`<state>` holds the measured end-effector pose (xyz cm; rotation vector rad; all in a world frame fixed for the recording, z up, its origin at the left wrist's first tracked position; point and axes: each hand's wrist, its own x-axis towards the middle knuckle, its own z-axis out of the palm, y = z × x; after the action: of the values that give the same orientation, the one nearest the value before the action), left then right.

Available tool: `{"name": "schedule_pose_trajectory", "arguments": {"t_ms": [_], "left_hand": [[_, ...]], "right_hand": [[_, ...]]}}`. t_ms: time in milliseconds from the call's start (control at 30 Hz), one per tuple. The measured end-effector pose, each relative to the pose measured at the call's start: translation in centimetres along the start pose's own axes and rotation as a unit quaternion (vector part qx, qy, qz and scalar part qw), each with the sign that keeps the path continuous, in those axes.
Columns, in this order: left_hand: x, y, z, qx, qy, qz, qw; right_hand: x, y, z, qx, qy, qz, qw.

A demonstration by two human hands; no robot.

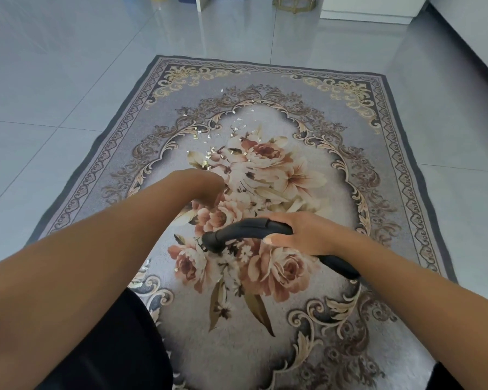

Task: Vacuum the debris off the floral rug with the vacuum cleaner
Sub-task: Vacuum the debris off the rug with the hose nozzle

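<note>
The left arm reaches forward over the floral rug (321,114), wrist bent so the left hand (209,190) droops toward the printed flowers. Its fingers are mostly hidden, so I cannot tell whether that grip is apart or together. The right hand (299,235) has its grip clamped round the curved black vacuum handle (243,229) at mid-rug. Pale debris (231,136) lies scattered just beyond the left hand
</note>
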<state>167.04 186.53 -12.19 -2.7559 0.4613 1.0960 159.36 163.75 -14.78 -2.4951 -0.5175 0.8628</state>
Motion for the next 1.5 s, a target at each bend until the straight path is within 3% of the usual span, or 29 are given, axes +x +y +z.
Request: {"name": "schedule_pose_trajectory", "arguments": {"t_ms": [167,567,900,1300,1500], "left_hand": [[0.0,0.3,-0.1,0.001,-0.002,0.000,1.000],[0.6,0.0,0.3,0.022,-0.011,0.009,1.000],[-5.1,-2.6,0.8,0.002,0.010,-0.057,0.998],[-17.0,-4.7,6.1,-0.026,0.013,-0.195,0.980],[-22.5,-2.7,8.5,-0.034,-0.061,-0.242,0.968]], "right_hand": [[0.9,-1.8,2.2,-0.016,0.004,-0.025,1.000],[-1.1,-0.2,-1.2,-0.041,-0.157,0.003,0.987],[1.8,-2.1,-0.3,-0.002,-0.041,-0.044,0.998],[5.7,-8.0,2.2,-0.088,-0.103,-0.102,0.986],[7.2,-9.9,2.9,-0.126,-0.090,-0.113,0.982]]}}
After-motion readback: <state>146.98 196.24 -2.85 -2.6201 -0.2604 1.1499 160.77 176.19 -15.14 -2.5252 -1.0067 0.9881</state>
